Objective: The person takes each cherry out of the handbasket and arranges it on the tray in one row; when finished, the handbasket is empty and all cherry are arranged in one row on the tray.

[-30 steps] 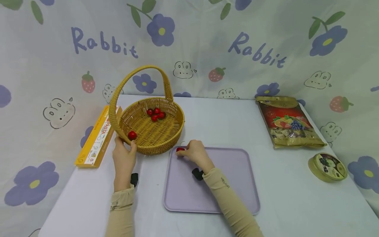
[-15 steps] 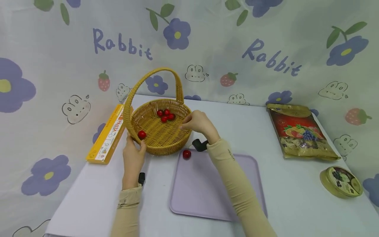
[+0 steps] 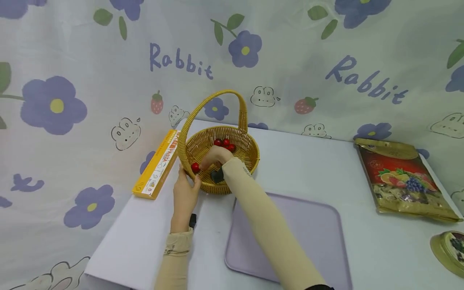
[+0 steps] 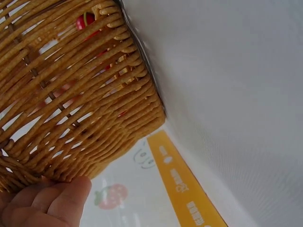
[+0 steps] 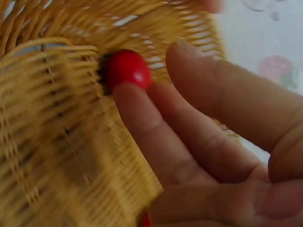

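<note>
A round wicker basket (image 3: 252,159) with a tall arched handle stands on the white table. Near its left rim inside lies a single red cherry (image 3: 195,167); several other cherries (image 3: 226,142) cluster toward the back. My left hand (image 3: 186,193) grips the left rim of the basket, thumb on the near side. In the left wrist view its curled fingers (image 4: 71,196) lie against the woven wall. My right hand (image 3: 214,156) reaches inside the basket. In the right wrist view, two fingertips touch or nearly touch the single cherry (image 5: 127,70), with the thumb apart from it.
A lilac tray (image 3: 308,225) lies in front of the basket, partly under the right forearm. A yellow pasta box (image 3: 156,165) is left of the basket. A fruit-printed bag (image 3: 406,181) and a round gold tin (image 3: 449,251) are at the right.
My right hand has left the cherry at the tray's corner and moved up and left into the basket. That cherry is now out of sight behind the arm. The head view has shifted left.
</note>
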### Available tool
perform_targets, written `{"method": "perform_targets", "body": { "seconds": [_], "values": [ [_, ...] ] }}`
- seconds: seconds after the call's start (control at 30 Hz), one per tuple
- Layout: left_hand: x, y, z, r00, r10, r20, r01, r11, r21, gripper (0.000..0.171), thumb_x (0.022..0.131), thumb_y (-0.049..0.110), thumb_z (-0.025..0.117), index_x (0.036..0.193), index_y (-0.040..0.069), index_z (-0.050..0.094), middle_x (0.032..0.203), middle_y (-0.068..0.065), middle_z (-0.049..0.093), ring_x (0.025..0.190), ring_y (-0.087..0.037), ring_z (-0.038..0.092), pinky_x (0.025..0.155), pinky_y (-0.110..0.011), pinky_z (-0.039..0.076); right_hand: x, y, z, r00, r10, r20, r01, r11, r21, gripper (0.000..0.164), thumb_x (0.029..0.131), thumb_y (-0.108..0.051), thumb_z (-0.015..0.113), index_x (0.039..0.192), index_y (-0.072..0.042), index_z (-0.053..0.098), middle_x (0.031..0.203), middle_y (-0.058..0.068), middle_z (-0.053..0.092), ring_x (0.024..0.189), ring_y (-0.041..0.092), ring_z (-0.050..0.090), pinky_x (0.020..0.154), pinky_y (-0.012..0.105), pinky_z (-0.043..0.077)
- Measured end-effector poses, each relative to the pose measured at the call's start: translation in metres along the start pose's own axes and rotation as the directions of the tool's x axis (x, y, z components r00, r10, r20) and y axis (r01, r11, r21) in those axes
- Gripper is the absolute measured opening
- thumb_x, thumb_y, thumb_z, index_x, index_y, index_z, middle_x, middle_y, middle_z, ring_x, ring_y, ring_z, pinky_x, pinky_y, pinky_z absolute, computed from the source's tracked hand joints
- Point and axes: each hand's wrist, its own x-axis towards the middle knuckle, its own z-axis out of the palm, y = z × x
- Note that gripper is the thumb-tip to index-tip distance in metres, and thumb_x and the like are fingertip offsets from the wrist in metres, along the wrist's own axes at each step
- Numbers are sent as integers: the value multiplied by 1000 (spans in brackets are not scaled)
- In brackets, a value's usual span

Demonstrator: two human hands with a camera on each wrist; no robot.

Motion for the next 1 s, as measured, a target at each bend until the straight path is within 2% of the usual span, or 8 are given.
{"method": "perform_targets", "body": {
  "seconds": [0.1, 0.2, 0.5, 0.63, 0.7, 0.8, 0.93, 1.0],
  "values": [
    [-3, 3, 5, 1000, 6, 3, -6, 1000, 1, 72, 96, 22, 54, 149, -11, 19, 136, -36, 49, 108, -46, 62, 84, -53, 54, 13, 4, 8, 997, 66, -27, -66, 998, 15, 32, 85, -32, 74, 100, -5, 72, 75, -2, 71, 89, 22, 65, 83, 35, 54],
    [-5, 6, 6, 1000, 4, -3, -4, 1000, 0, 71, 95, 21, 55, 149, -11, 21, 136, -36, 49, 115, -46, 59, 90, -54, 52, 23, 7, 13, 993, 107, -42, -103, 990, 93, 49, 84, -32, 75, 121, -1, 65, 101, 3, 76, 121, 28, 59, 103, 43, 47],
    [-2, 2, 0, 1000, -14, -2, 14, 1000, 1, 73, 96, 22, 56, 151, -8, 19, 139, -32, 48, 119, -44, 57, 92, -54, 51, 47, -1, 25, 996, 78, -36, -71, 987, 145, 50, 79, -40, 79, 109, -1, 72, 116, 10, 71, 112, 25, 62, 95, 36, 52],
    [-4, 3, 3, 1000, 9, -29, -9, 1000, -9, 71, 95, 20, 56, 149, -9, 22, 136, -33, 50, 114, -44, 60, 88, -54, 53, 48, 7, 23, 999, 44, 23, -48, 978, 203, 61, 81, -46, 75, 121, -1, 65, 125, 12, 67, 115, 31, 60, 99, 42, 49],
    [-4, 3, 4, 999, 14, -30, -14, 1000, -10, 70, 95, 20, 56, 149, -10, 22, 135, -33, 51, 114, -44, 60, 88, -54, 53, 48, 11, 19, 999, 29, 43, -39, 966, 255, 65, 81, -49, 73, 127, -4, 63, 127, 9, 66, 104, 29, 63, 92, 40, 52],
    [-4, 4, 6, 1000, 13, -27, -13, 1000, -10, 70, 95, 19, 55, 149, -10, 22, 136, -33, 50, 117, -44, 58, 91, -54, 51, 49, 13, 10, 997, 4, 77, -37, 900, 434, 63, 84, -48, 71, 131, -7, 62, 108, 2, 71, 66, 12, 50, 66, 25, 45],
    [-3, 4, 5, 1000, 6, -31, -6, 1000, -7, 70, 95, 19, 55, 149, -10, 23, 138, -33, 48, 121, -45, 55, 94, -55, 49, 45, 11, -2, 990, -54, 133, -53, 720, 692, 53, 87, -41, 70, 130, -12, 63, 103, -2, 68, 46, 4, 19, 47, 18, 21],
    [-2, 4, 3, 1000, 0, -28, 0, 1000, -3, 70, 95, 20, 55, 149, -9, 22, 138, -33, 48, 122, -45, 54, 95, -56, 49, 41, 9, -7, 984, -110, 143, -41, 635, 771, 46, 90, -35, 68, 130, -11, 63, 121, 1, 67, 42, 2, 20, 43, 16, 20]
  ]
}}
